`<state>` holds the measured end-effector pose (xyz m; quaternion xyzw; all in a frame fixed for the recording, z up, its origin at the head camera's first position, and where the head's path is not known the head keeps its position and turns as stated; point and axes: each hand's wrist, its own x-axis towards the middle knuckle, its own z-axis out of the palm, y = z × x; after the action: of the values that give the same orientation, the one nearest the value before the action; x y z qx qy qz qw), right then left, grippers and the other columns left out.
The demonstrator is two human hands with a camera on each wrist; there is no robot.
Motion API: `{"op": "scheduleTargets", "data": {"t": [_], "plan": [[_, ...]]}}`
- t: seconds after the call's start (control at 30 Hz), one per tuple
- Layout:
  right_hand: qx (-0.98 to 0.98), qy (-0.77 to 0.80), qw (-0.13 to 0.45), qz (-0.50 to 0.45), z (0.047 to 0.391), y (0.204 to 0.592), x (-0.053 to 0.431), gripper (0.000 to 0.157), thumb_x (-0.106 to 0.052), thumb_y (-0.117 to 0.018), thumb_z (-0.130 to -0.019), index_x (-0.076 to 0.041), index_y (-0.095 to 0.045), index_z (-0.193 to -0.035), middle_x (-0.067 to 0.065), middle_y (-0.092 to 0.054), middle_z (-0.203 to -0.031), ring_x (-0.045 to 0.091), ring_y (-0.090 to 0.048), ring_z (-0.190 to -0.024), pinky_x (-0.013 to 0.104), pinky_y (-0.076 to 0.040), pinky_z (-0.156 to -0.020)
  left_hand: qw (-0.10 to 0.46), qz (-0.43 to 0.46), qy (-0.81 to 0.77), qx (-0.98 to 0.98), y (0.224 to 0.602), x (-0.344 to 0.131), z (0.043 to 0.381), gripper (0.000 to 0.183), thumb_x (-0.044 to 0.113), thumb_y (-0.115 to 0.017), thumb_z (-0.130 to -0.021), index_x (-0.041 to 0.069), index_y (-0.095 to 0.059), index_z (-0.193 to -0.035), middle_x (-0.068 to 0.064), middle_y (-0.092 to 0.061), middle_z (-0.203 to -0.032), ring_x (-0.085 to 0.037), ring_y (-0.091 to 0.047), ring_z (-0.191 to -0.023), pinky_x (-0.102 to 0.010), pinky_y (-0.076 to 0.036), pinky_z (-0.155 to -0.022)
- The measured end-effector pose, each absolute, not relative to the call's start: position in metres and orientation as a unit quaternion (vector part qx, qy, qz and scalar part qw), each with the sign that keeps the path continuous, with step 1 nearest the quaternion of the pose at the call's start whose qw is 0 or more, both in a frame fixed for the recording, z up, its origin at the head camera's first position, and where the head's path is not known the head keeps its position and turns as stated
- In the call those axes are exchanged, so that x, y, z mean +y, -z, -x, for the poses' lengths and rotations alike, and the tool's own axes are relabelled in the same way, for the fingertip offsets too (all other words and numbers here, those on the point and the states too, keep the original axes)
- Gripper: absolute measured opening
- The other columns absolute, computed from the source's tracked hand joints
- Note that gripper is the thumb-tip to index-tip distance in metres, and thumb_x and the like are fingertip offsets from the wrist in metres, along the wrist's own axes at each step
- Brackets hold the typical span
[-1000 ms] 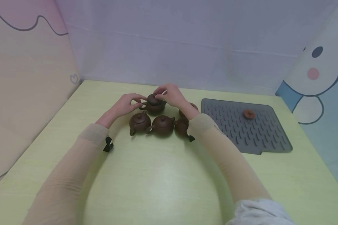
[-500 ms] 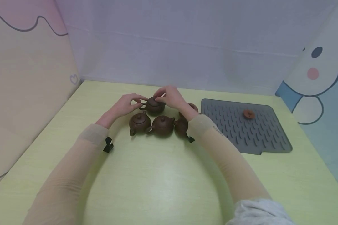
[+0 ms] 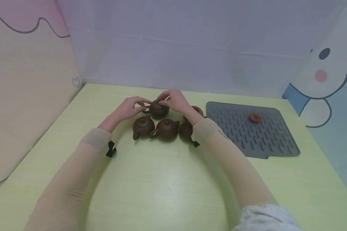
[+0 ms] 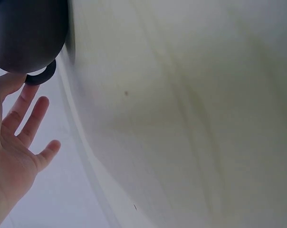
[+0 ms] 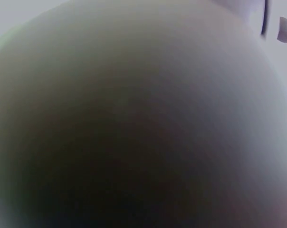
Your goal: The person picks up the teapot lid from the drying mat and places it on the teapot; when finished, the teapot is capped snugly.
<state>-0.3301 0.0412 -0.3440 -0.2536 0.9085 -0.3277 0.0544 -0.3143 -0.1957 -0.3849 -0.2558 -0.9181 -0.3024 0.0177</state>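
Observation:
At the back of the group stands a dark brown teapot, its lid sitting level on the opening. My left hand pinches the teapot's handle between thumb and index finger; the left wrist view shows this handle as a small ring, the other fingers spread below it. From above, my right hand pinches the lid at its top, the fingers covering the knob. Two brown lidded teapots, one at left and one in the middle, stand just in front. A blurred dark surface fills most of the right wrist view.
My right forearm partly hides another brown teapot and a reddish-brown pot behind it. To the right lies a grey ridged mat bearing a reddish lid. A pale wall rises behind the table.
My right hand has come down slightly, and the lid has gone from tilted above the teapot to level on its opening. My left hand has stayed at the handle.

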Motion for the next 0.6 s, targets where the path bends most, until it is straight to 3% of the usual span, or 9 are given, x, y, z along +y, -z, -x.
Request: {"op": "scheduleTargets", "data": {"t": [0.47, 0.6], "plan": [[0.909, 0.318, 0.049, 0.266, 0.328, 0.343, 0.054, 0.041, -0.021, -0.069, -0.093, -0.011, -0.063, -0.132, 0.006, -0.061, -0.139, 0.032, -0.059, -0.124, 0.038, -0.048, -0.104, 0.023, 0.263, 0.273, -0.925, 0.384, -0.197, 0.314, 0.034, 0.007, -0.063, -0.094, 0.012, -0.065, -0.127, -0.011, -0.072, -0.093, -0.03, -0.064, -0.106, -0.05, -0.046, -0.097], [0.906, 0.327, 0.035, 0.267, 0.326, 0.342, 0.064, 0.044, -0.022, -0.069, -0.093, -0.013, -0.061, -0.135, 0.005, -0.059, -0.142, 0.032, -0.057, -0.128, 0.04, -0.047, -0.106, 0.035, 0.257, 0.255, -0.932, 0.382, -0.195, 0.312, 0.034, 0.012, -0.065, -0.093, 0.013, -0.065, -0.127, -0.011, -0.071, -0.099, -0.032, -0.063, -0.107, -0.051, -0.046, -0.094]]}}
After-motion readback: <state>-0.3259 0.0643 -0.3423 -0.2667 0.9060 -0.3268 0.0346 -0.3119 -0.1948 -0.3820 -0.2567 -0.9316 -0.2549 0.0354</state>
